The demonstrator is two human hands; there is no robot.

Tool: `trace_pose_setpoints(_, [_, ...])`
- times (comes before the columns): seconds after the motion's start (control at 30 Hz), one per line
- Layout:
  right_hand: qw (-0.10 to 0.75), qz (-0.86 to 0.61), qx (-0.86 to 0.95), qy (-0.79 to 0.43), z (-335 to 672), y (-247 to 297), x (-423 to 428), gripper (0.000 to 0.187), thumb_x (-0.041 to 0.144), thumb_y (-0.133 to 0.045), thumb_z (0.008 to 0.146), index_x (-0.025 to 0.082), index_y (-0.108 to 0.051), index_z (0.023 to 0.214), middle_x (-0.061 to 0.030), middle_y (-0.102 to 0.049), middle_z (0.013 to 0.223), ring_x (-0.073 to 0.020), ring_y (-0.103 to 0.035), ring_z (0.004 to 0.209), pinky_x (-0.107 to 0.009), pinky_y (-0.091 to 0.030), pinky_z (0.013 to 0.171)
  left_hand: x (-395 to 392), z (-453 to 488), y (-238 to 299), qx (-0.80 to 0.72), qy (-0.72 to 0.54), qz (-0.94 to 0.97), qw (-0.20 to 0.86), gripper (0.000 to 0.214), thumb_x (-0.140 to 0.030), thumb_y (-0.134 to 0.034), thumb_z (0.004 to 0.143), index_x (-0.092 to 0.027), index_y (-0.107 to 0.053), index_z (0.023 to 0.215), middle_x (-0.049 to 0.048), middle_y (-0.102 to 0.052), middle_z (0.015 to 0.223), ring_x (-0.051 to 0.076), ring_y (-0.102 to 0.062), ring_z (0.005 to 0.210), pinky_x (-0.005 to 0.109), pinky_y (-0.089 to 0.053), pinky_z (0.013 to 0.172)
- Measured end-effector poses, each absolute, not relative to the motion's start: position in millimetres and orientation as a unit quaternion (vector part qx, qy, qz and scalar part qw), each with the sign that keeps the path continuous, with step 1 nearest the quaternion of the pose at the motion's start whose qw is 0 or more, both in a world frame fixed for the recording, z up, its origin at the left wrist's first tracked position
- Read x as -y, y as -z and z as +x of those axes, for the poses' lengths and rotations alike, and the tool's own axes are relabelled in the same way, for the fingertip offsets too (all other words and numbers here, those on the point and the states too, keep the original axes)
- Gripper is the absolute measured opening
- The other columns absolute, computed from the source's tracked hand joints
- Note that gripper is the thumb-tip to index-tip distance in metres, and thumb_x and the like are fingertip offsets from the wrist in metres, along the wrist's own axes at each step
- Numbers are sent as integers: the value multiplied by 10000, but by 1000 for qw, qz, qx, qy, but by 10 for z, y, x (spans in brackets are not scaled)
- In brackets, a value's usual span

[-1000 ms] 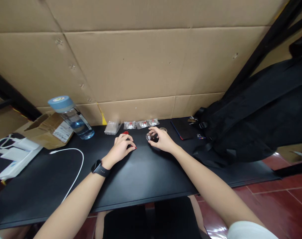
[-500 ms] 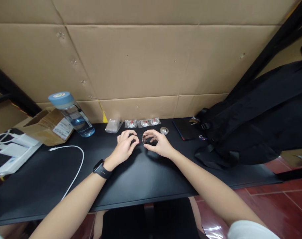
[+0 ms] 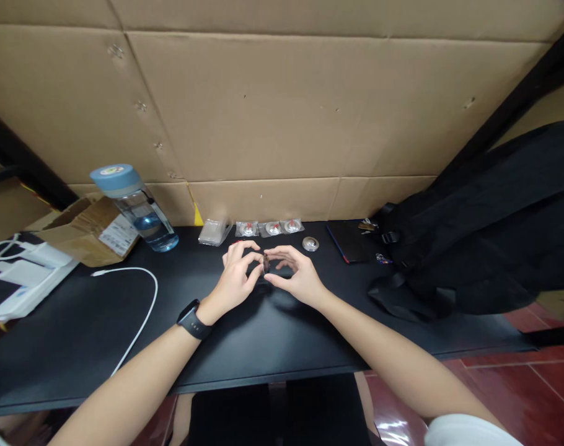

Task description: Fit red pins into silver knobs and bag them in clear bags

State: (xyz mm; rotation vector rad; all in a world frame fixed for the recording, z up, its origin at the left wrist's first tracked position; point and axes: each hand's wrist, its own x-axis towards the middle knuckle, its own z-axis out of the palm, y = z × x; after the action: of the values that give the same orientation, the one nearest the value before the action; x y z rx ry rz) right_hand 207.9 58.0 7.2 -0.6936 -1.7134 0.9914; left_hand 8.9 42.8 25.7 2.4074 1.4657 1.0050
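Note:
My left hand (image 3: 235, 279) and my right hand (image 3: 295, 275) meet over the middle of the black table (image 3: 273, 334). Both pinch a small clear round piece (image 3: 266, 264), held on edge between their fingertips just above the table. My left wrist wears a black watch (image 3: 193, 321). Behind the hands, by the cardboard wall, lie three small clear packets with red marks (image 3: 270, 228), a larger clear packet (image 3: 214, 232) and a single silver disc (image 3: 310, 243).
A water bottle with a blue cap (image 3: 136, 207) stands at the back left beside a cardboard box (image 3: 84, 230). A white cable (image 3: 140, 303) and white chargers (image 3: 22, 282) lie left. A dark notebook (image 3: 351, 243) and a big black bag (image 3: 486, 235) fill the right.
My right hand lifted the clear round piece from the table near the silver disc and carried it left. My left hand rose off the table and joined it in a pinch.

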Motion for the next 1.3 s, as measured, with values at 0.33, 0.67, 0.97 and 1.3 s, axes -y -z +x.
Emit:
trace_pose_setpoints(0.33, [508, -290, 678, -445, 2058, -70, -558, 495, 360, -857, 751, 272, -611, 1172, -88, -717, 1245, -247, -705, 1124, -374, -580, 855, -395, 123, -242, -481, -356, 801, -30, 96, -232, -578, 928, -242, -668, 960, 98, -599, 1179, 300, -464, 1250, 472, -367, 1005])
trace_pose_setpoints(0.67, [495, -298, 579, -575, 2024, -6, -639, 309, 417, -878, 714, 216, -705, 873, -58, -770, 1054, -227, -754, 922, -407, -626, 876, -356, 142, -256, -495, -371, 782, -75, 138, -308, -599, 952, -269, -727, 917, 86, -611, 1038, 301, -502, 1220, 470, -348, 982])
trace_pose_setpoints(0.97, [501, -296, 596, -553, 2061, 7, -624, 278, 424, -816, 797, 221, -729, 966, -39, -770, 1003, -205, -760, 901, -382, -630, 887, -344, 127, -278, -461, -378, 795, -108, 112, -266, -621, 950, -244, -724, 914, 92, -627, 1061, 290, -518, 1183, 446, -340, 927])
trace_pose_setpoints(1.3, [508, -323, 652, -461, 2075, 11, -603, 208, 396, -742, 883, 237, -775, 1013, -53, -797, 996, -248, -777, 899, -403, -630, 890, -308, 169, -275, -460, -399, 786, -112, 55, -195, -651, 894, -206, -697, 922, 106, -635, 1064, 310, -523, 1175, 452, -342, 907])
